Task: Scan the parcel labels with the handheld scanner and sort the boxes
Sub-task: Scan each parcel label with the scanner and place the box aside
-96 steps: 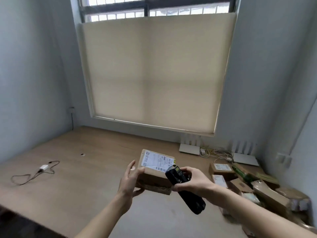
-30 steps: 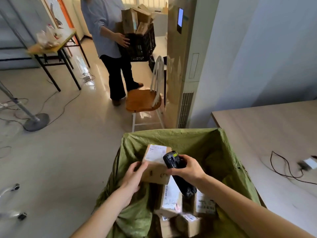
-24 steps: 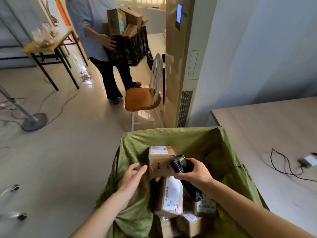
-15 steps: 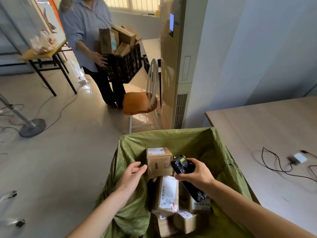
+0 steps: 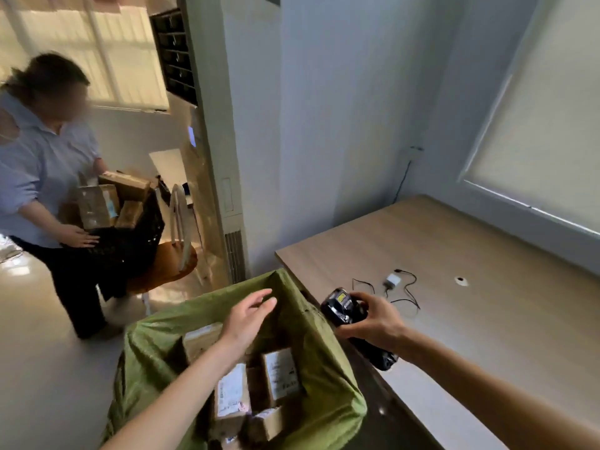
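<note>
A green bag-lined bin (image 5: 321,358) stands by the table's left edge and holds several labelled cardboard boxes (image 5: 280,373). One of them, a small box (image 5: 199,339), lies at the bin's far side, partly hidden by my left forearm. My left hand (image 5: 248,318) hovers over the bin with relaxed, straight fingers and holds nothing. My right hand (image 5: 373,321) grips the black handheld scanner (image 5: 342,308) over the table's left edge, its yellow-lit head pointing up and away.
The wooden table (image 5: 454,287) carries a white charger with a black cable (image 5: 394,280). A person (image 5: 42,177) at the left holds a black crate of boxes (image 5: 120,216). A wooden chair (image 5: 175,254) and a tall air-conditioner unit (image 5: 211,141) stand behind the bin.
The small box left my left hand and now lies in the bin. My left hand has lifted off it. My right hand swung the scanner right, over the table edge, as my view turned right.
</note>
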The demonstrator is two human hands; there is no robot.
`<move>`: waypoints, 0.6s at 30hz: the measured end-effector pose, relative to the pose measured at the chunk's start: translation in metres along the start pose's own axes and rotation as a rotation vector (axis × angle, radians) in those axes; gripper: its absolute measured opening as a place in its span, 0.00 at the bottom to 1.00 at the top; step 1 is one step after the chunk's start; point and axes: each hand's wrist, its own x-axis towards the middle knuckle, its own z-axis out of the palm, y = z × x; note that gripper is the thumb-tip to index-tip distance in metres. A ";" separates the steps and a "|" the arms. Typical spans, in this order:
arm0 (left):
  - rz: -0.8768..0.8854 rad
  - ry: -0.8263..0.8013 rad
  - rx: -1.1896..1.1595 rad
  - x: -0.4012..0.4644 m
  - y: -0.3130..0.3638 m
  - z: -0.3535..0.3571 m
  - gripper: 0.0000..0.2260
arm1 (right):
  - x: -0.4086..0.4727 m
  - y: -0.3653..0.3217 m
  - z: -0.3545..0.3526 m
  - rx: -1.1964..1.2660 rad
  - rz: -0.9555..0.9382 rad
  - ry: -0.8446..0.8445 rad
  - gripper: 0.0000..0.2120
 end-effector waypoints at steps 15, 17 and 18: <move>0.328 -0.701 0.128 -0.200 0.152 0.307 0.21 | -0.412 0.144 -0.192 -0.066 0.497 0.672 0.24; 0.365 -0.792 0.128 -0.244 0.169 0.358 0.20 | -0.475 0.169 -0.209 -0.050 0.582 0.753 0.27; 0.377 -0.842 0.131 -0.268 0.175 0.384 0.20 | -0.507 0.182 -0.216 -0.029 0.626 0.795 0.28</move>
